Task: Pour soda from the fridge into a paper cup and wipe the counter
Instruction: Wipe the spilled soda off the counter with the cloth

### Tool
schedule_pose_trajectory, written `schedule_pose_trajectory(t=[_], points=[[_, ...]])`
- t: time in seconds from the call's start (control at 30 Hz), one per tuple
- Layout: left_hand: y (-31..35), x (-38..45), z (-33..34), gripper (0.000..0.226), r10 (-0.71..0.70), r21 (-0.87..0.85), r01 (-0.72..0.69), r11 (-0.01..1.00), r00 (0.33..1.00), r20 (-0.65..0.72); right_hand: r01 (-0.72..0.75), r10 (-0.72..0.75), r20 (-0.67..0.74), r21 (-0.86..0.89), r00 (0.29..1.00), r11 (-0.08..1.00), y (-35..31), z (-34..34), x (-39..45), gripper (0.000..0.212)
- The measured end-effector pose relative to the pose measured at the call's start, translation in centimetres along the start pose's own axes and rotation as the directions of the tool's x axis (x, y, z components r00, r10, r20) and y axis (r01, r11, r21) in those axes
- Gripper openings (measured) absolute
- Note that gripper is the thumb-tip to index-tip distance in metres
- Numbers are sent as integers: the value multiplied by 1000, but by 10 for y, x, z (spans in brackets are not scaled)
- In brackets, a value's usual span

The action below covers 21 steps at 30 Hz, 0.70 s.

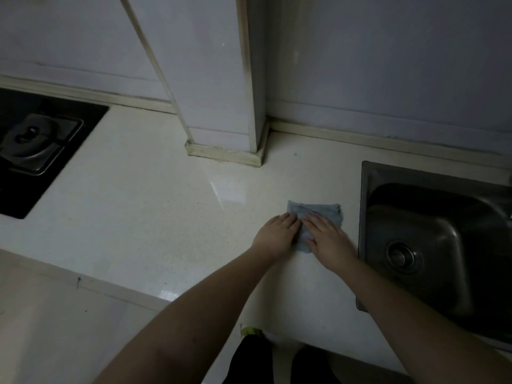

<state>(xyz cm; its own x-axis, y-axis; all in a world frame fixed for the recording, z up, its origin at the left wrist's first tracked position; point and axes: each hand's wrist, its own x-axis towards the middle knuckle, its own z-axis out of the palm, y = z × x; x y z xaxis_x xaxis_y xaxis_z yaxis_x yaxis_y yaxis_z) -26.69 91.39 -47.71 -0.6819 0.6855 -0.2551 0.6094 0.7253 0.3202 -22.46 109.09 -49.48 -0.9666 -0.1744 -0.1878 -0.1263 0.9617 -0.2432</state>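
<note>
Both hands, right hand (328, 235) and left hand (275, 234), lie flat with fingers straight, pressing a small crumpled blue-grey cloth (315, 217) on the pale stone counter (138, 203), right of frame centre. Steel sink (432, 245) just beside. Risk: a rightward stroke could push the cloth over the sink rim.

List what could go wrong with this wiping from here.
The blue cloth sits close to the sink rim, so a rightward stroke by the left hand and right hand could push it in. The small cloth covers little of the counter, so areas toward the stove might be missed.
</note>
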Motion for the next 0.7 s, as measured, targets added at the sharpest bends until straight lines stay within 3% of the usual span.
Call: schedule_pose_trajectory(t=[0.17, 0.27, 0.57, 0.7], points=[[-22, -3, -5, 53, -26, 138, 25, 990, 1000, 6, -223, 222, -16, -108, 975, 969, -18, -6, 8, 57], [-41, -9, -10, 51, -78, 177, 77, 981, 997, -3, -293, 296, 58, -50, 954, 955, -36, -12, 34, 61], [-139, -36, -52, 49, -236, 213, 232, 949, 972, -3, -84, 84, 235, -10, 968, 996, -107, -28, 127, 63], [-187, -67, -55, 49, -294, 187, 294, 937, 955, -27, 17, -24, 192, 34, 981, 999, -148, -23, 165, 57]])
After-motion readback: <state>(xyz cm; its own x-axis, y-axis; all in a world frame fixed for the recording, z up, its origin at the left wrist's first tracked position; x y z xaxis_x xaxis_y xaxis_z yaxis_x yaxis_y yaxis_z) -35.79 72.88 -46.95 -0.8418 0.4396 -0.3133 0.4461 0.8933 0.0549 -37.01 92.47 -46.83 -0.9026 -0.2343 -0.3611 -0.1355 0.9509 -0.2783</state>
